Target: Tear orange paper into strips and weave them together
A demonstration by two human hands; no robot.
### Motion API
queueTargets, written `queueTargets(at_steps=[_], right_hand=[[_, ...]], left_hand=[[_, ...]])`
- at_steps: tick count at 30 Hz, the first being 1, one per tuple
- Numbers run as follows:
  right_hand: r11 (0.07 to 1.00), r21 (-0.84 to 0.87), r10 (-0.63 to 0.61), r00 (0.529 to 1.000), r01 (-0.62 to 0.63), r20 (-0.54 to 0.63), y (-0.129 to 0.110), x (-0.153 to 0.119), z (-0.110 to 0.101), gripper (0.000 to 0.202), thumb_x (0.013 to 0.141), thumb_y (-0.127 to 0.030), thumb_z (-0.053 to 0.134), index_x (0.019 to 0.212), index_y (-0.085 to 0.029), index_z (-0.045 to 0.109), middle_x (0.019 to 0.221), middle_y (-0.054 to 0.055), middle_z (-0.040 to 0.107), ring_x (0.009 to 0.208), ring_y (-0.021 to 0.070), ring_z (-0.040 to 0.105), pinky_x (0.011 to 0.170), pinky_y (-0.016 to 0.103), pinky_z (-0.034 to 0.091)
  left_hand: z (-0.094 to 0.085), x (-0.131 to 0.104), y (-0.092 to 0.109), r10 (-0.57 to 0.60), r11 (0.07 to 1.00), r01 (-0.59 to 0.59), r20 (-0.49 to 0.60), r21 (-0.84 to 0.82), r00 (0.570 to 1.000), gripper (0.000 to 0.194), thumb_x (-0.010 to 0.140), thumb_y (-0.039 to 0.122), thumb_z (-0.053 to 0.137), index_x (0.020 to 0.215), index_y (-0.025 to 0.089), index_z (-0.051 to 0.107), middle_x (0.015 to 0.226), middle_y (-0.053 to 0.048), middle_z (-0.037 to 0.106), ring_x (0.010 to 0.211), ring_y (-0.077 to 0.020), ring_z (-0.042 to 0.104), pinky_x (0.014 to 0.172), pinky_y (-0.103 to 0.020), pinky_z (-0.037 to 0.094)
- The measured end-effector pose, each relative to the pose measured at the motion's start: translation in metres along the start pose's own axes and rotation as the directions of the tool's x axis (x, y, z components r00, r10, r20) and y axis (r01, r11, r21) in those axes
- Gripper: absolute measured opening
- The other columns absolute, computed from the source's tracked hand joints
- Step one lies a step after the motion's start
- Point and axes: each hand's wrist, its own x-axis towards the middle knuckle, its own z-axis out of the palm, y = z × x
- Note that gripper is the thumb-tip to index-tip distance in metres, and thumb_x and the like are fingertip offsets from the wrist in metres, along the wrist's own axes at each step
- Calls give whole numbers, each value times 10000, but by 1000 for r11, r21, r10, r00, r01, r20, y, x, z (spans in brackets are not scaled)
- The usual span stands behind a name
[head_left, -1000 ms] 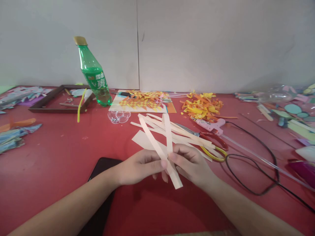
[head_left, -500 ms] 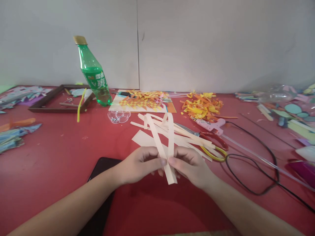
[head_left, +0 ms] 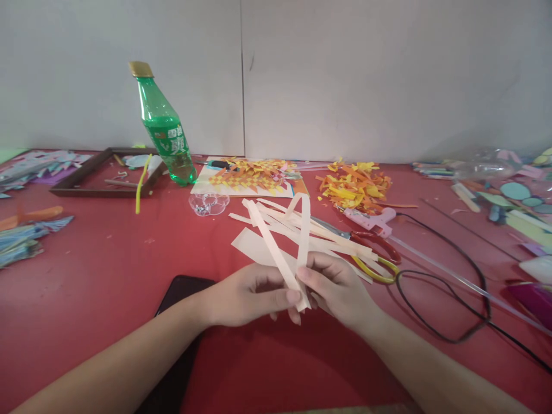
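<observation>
Both hands meet low in the middle of the red table (head_left: 107, 259). My left hand (head_left: 245, 296) pinches the bottom end of a slanted cream paper strip (head_left: 269, 244). My right hand (head_left: 338, 287) pinches a second, nearly upright cream strip (head_left: 304, 230). The two strips cross just above my fingertips, and their lower ends overlap between my thumbs. Behind the hands lies a loose pile of more cream strips (head_left: 328, 236) on the table.
Red and yellow scissors (head_left: 373, 253) lie right of the pile, beside a pink glue gun (head_left: 371, 218) and a looped black cable (head_left: 444, 287). A green bottle (head_left: 164, 129), a wooden frame (head_left: 101, 175), a woven mat (head_left: 250, 178), orange scraps (head_left: 353, 184) and a dark phone (head_left: 179, 322) surround them.
The strips slid up through my fingers, so less sticks out below my hands. The right strip has tilted and its top now reaches higher. Both hands stayed in place.
</observation>
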Motion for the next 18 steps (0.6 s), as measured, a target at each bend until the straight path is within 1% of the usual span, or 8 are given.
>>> queueTargets(at_steps=[2, 4, 7, 9, 14, 18], right_hand=[[1000, 0, 6, 1000, -6, 7, 2, -1, -1, 331, 875, -442, 626, 705, -160, 592, 546, -6, 606, 442, 85, 508, 429, 221, 365], [1000, 11, 15, 999, -16, 36, 3, -1, -3, 347, 869, -455, 629, 700, -153, 612, 566, 3, 606, 462, 90, 518, 434, 222, 380], [999, 18, 33, 995, -35, 93, 2, -2, -3, 323, 846, -428, 667, 687, -155, 602, 581, 8, 612, 489, 95, 533, 461, 227, 410], [1000, 11, 24, 994, -25, 106, 0, -2, -2, 306, 843, -405, 677, 682, -162, 587, 583, 5, 612, 490, 91, 524, 473, 229, 418], [999, -34, -31, 997, 34, 72, -3, -2, 1, 316, 866, -417, 644, 681, -171, 574, 592, 4, 609, 498, 92, 514, 480, 236, 411], [997, -75, -27, 1000, 28, 11, -2, -2, 1, 330, 866, -435, 639, 681, -170, 572, 587, -4, 585, 498, 91, 510, 481, 236, 404]], left_hand=[[1, 0, 1, -33, 999, 33, 3, 4, 999, 311, 909, 431, 567, 931, 145, 685, 819, -47, 672, 718, -116, 600, 633, -216, 453], [1, 0, 1, -42, 999, 42, -18, 14, 999, 296, 919, 409, 555, 939, 146, 689, 862, -55, 684, 688, -102, 583, 625, -213, 445], [-1, 0, 1, -19, 1000, 19, -22, 5, 1000, 259, 929, 357, 542, 934, 150, 698, 948, -68, 702, 693, -94, 581, 626, -209, 433], [-2, 0, 1, -2, 1000, 2, -35, -9, 999, 234, 927, 326, 546, 908, 150, 699, 931, -61, 707, 696, -92, 584, 623, -204, 423], [-2, 1, 1, 16, 1000, -16, -93, 1, 995, 208, 907, 303, 569, 855, 145, 694, 888, -51, 706, 696, -97, 595, 616, -207, 404], [-2, 2, 2, 25, 1000, -25, -137, 1, 990, 214, 886, 318, 578, 820, 141, 680, 834, -42, 685, 673, -100, 582, 609, -217, 397]])
